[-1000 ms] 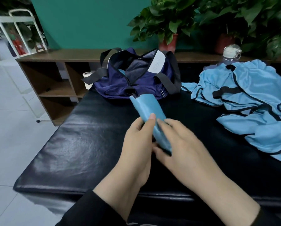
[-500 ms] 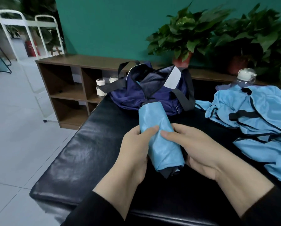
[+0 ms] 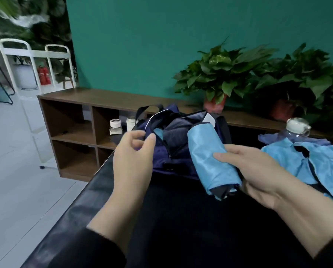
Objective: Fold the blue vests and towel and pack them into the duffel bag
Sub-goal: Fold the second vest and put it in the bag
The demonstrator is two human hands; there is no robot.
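A rolled light-blue vest (image 3: 210,155) with dark trim is lifted above the black padded table (image 3: 181,219). My right hand (image 3: 258,171) grips its lower half from the right. My left hand (image 3: 132,153) hangs free to the left, fingers loosely curled, just in front of the near rim of the open navy duffel bag (image 3: 173,136). Some light-blue cloth shows inside the bag. A heap of unfolded blue vests (image 3: 312,161) lies on the table at the right.
A clear water bottle (image 3: 297,128) with a white cap stands behind the heap. Behind the table runs a low wooden shelf (image 3: 74,120) with small jars; potted plants (image 3: 219,78) sit on its top. White tiled floor lies to the left.
My left hand has let go of the rolled vest and moved left toward the bag's rim. My right hand alone has carried the roll up and to the right. The camera has tilted upward.
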